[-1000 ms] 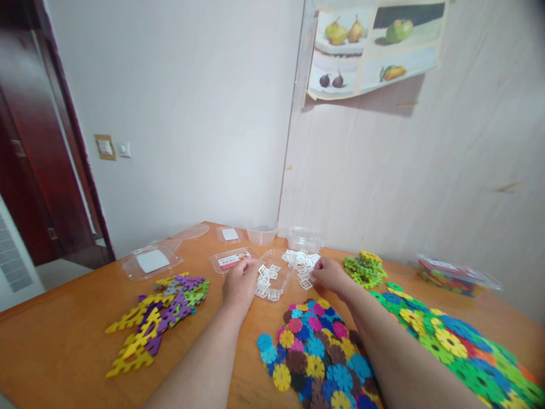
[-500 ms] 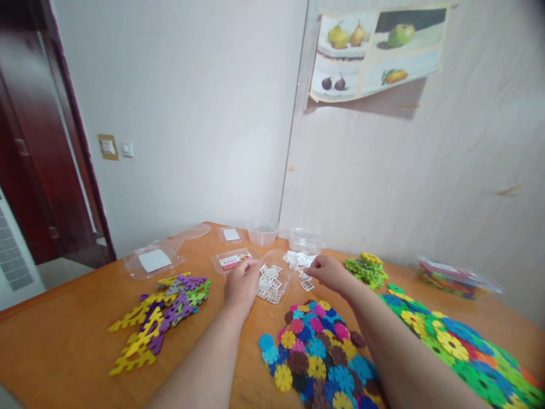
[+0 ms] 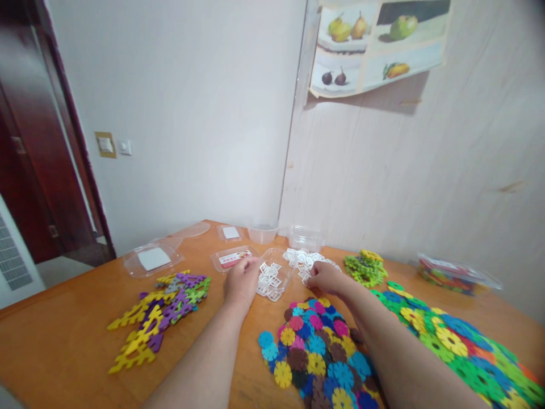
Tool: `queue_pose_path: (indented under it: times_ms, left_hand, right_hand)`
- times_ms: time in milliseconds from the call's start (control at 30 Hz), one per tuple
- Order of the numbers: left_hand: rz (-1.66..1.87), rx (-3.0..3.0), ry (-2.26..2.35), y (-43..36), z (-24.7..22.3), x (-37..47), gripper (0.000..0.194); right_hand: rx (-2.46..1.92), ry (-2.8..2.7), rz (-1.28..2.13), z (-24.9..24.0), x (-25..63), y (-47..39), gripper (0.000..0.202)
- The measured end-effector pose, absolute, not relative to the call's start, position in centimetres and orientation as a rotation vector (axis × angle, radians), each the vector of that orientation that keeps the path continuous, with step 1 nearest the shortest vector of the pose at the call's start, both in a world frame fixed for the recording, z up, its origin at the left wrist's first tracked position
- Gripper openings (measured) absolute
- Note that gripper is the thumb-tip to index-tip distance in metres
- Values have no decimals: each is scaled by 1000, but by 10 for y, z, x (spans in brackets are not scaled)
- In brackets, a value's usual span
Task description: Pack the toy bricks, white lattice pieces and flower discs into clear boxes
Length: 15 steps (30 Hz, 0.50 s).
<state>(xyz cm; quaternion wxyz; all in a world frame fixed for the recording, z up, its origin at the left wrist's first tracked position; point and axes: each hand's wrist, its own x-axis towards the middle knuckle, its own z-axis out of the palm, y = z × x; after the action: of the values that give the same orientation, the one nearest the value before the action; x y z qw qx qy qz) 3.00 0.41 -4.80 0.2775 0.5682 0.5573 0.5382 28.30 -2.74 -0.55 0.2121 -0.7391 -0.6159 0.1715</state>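
More white pieces (image 3: 269, 279) seen in clear tub (image 3: 288, 278) than a second ago; others still piled beside it. Rim held by left hand (image 3: 242, 282); right hand (image 3: 324, 278) curled at pile (image 3: 304, 259), grip can't be told.

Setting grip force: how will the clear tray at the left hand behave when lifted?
The clear tray probably flexes: its walls look thin. Likely light, carrying a small heap of openwork white pieces. Lifted by the left hand alone, it may tip and spill, being open-topped.
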Motion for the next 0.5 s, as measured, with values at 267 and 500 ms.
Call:
queue_pose_path:
  times_ms: [267, 500]
  left_hand:
    - [1447, 1535, 1489, 4, -48, 29, 28]
    - [1466, 1535, 1520, 4, -46, 30, 27]
  right_hand:
    - [-1716, -1508, 701, 26, 271, -37, 4]
    - [-1474, -1187, 630, 43, 288, -35, 27]
